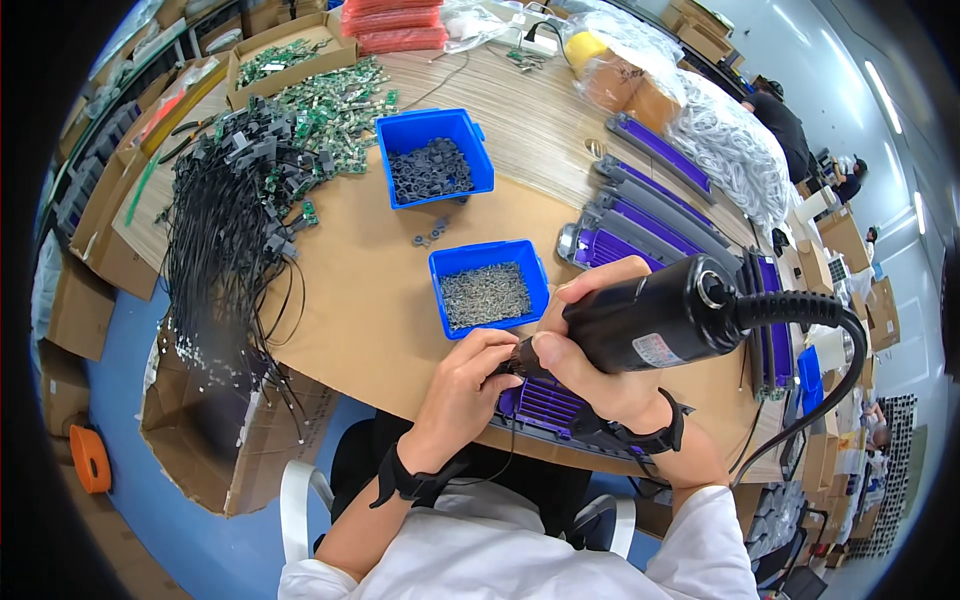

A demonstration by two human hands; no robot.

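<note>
My right hand [610, 385] is wrapped round a black electric screwdriver [640, 322], tilted so its tip points left and down. A thick black cord leaves its back end. My left hand [465, 385] is closed close by the tip, its thumb and fingers drawn together; what they pinch is hidden. Under both hands lies a purple and grey slotted plastic housing [548, 408] at the table's front edge. A thin black cable hangs below my left fingers. Just beyond stands a blue bin [541, 262] of small metal screws [485, 296].
Another blue bin [385, 135] holds grey ring-shaped parts. Black cables [215, 240] and green circuit boards [345, 105] are heaped at the left. More purple and grey housings [640, 215] lie at the right, near bagged white coils [730, 150]. A cardboard box [270, 450] sits below the table's left edge.
</note>
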